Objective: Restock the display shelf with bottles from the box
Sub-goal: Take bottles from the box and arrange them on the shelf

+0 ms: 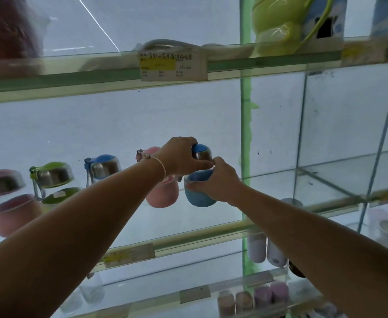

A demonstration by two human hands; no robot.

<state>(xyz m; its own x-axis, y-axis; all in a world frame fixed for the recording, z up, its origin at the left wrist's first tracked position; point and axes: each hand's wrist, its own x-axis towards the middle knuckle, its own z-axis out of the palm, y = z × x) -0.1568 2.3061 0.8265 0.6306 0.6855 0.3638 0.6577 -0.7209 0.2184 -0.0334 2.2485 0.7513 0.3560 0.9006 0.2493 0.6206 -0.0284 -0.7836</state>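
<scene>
Overhead, left hand (181, 158), right hand (217, 181), each grip tight round blue bottle (200, 200) (glass shelf (330, 184)).

Pale white back wall (119, 125) behind glass display shelf (200, 237), tiers edged in light green trim. Green upright post (245, 125) right of centre, paint patchy. Glass divider panels (349, 125) form compartments at right. Paper price label (172, 65) clipped to upper tier edge. Light dim, cool, bluish.
</scene>
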